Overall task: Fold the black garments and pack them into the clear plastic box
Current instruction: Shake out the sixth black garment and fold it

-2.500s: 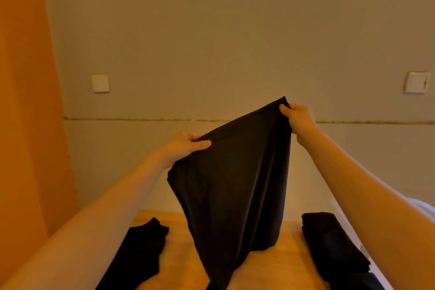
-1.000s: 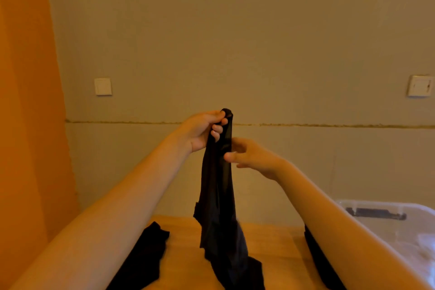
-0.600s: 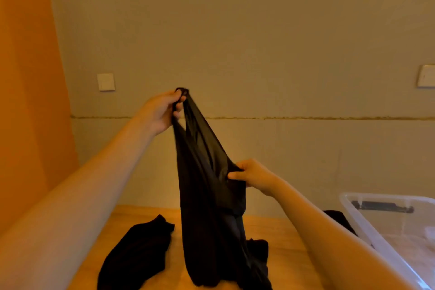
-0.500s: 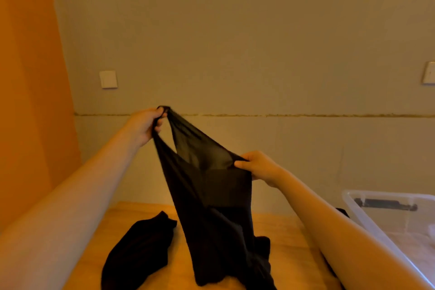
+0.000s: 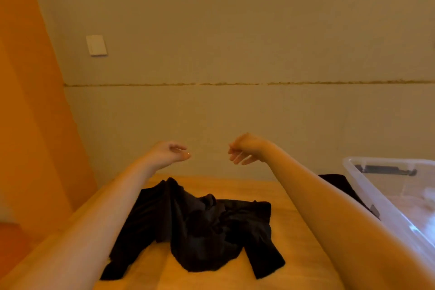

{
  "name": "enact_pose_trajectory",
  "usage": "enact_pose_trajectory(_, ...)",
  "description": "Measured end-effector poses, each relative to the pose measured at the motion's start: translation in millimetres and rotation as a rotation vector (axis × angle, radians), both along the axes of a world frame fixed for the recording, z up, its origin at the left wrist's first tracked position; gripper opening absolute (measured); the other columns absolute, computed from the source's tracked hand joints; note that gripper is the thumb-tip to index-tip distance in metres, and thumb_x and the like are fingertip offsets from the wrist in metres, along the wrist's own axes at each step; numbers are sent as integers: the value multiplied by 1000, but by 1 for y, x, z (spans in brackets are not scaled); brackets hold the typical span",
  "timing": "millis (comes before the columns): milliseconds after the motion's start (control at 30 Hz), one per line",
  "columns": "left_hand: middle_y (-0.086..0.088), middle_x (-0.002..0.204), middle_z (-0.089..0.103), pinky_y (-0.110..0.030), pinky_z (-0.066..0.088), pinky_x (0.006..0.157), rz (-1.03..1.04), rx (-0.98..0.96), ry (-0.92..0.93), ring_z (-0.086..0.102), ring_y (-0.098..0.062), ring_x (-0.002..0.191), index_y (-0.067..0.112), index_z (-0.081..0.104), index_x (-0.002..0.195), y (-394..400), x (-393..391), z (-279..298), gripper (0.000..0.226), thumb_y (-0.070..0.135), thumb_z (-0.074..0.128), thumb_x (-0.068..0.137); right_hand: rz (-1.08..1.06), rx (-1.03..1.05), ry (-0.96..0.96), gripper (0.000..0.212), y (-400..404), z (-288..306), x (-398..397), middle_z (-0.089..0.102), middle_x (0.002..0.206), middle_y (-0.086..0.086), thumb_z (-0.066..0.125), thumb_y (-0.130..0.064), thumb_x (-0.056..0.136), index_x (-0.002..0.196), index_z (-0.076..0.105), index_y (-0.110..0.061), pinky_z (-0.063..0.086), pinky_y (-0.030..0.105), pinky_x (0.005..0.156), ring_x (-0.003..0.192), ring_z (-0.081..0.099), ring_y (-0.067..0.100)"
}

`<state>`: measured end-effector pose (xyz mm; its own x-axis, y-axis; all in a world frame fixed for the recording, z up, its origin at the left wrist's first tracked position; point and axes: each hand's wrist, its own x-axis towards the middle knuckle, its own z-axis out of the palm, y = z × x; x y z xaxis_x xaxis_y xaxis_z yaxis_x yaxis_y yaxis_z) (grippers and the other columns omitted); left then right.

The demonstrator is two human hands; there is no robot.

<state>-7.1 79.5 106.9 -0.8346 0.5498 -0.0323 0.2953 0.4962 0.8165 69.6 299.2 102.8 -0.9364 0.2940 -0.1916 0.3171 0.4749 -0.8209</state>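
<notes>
While both arms are raised above the table (image 5: 277, 198), the left hand (image 5: 169, 153) and right hand (image 5: 242, 151) hang loosely curled and grasp nothing. The black garments (image 5: 200, 226) lie crumpled mid-table, apparently awaiting folding. The clear plastic box (image 5: 386, 186) occupies the right edge; another dark garment (image 5: 339, 183) lies beside it.

black garments (image 5: 200, 226), orange-lit wooden table (image 5: 277, 193)

Dim, warm orange cast — soft overall focus, wide-angle bending at the edges.
</notes>
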Motion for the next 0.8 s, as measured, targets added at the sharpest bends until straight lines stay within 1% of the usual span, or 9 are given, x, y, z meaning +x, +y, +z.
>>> enact_pose_trajectory(100, 3, 83, 58, -27, 39, 78, 47, 5, 7, 55, -17, 90, 13, 63, 95, 11, -1, -29, 6, 16, 61, 90, -155, 225, -289, 21, 50, -61, 13, 63, 101, 9, 51, -26, 95, 99, 58, -7, 47, 31, 69, 86, 58, 22)
enact_pose_trajectory(200, -3, 84, 62, -24, 42, 67, -75, -97, -17, 56, -15, 80, 14, 66, 89, 54, 15, -60, 10, 19, 58, 92, -206, 209, -447, 44, 69, -107, 20, 56, 127, 13, 55, -30, 93, 126, 49, -1, 47, 32, 81, 98, 56, 23)
enact_pose_trajectory(300, -2, 88, 65, -20, 44, 60, -213, -191, -91, 57, -9, 72, 10, 69, 99, 99, 40, -92, 20, 24, 56, 93, -153, 296, -462, 30, 72, -136, 12, 60, 94, 9, 58, -34, 90, 97, 59, -6, 45, 26, 69, 75, 52, 17)
enact_pose_trajectory(367, 6, 82, 64, -20, 46, 63, -258, -224, -139, 58, -6, 71, 12, 68, 101, 116, 53, -108, 21, 27, 55, 93, -62, 513, -571, 38, 71, -142, 7, 45, 70, 3, 53, -41, 92, 69, 46, -12, 39, 23, 62, 58, 41, 13)
enact_pose_trajectory(433, 8, 82, 63, -22, 47, 67, -256, -214, -178, 60, -6, 74, 14, 68, 100, 124, 56, -119, 20, 27, 54, 94, -17, 591, -580, 36, 73, -143, 8, 41, 68, 1, 44, -38, 96, 75, 50, -10, 38, 24, 69, 57, 38, 12)
enact_pose_trajectory(500, 7, 85, 64, -24, 48, 72, -226, -173, -190, 60, -8, 79, 17, 66, 94, 125, 52, -123, 15, 26, 54, 94, -14, 419, -482, 18, 83, -139, 12, 46, 70, -1, 50, -23, 94, 82, 54, -11, 41, 22, 65, 64, 46, 12)
enact_pose_trajectory(567, 4, 93, 64, -28, 49, 82, -171, -108, -154, 61, -11, 88, 20, 64, 95, 129, 47, -123, 11, 27, 57, 92, -57, 112, -282, 20, 86, -129, 20, 51, 74, 1, 48, -11, 94, 74, 51, -14, 45, 25, 67, 70, 51, 13)
enact_pose_trajectory(700, 4, 131, 50, -29, 37, 100, -145, 143, -85, 45, -14, 125, 16, 47, 132, 142, 39, -93, 49, 30, 62, 88, 6, -301, 79, 24, 77, -77, 24, 58, 76, 1, 43, -11, 98, 76, 52, -14, 49, 27, 74, 72, 56, 11)
enact_pose_trajectory(800, 2, 122, 59, -22, 44, 90, -315, 245, -116, 55, -13, 115, 17, 56, 125, 148, 33, -43, 41, 37, 59, 89, 144, -375, 242, 21, 66, -22, 28, 62, 81, 0, 44, -12, 97, 79, 53, -13, 51, 25, 75, 79, 61, 11)
